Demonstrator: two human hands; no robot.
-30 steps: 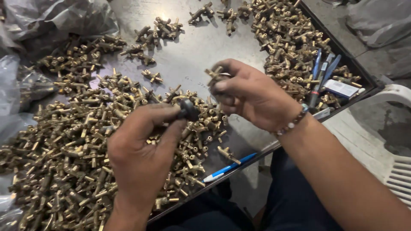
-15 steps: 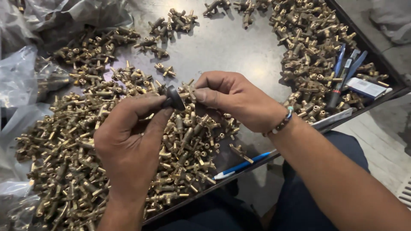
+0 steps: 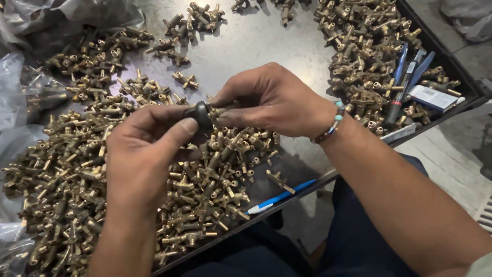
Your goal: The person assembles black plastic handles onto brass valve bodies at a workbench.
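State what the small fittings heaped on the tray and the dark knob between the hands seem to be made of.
Fittings: probably brass, given the dull yellow-gold metallic sheen. Knob, pinched by the left hand with the right hand against it: matte black, likely plastic or rubber.

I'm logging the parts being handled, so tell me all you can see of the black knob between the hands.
The black knob is small, round and dark, plastic or rubber by its dull look. It is held above the brass fittings, off the tray. The left hand pinches it between thumb and fingers; the right hand holds a brass fitting against its other side. Fingers hide most of it.
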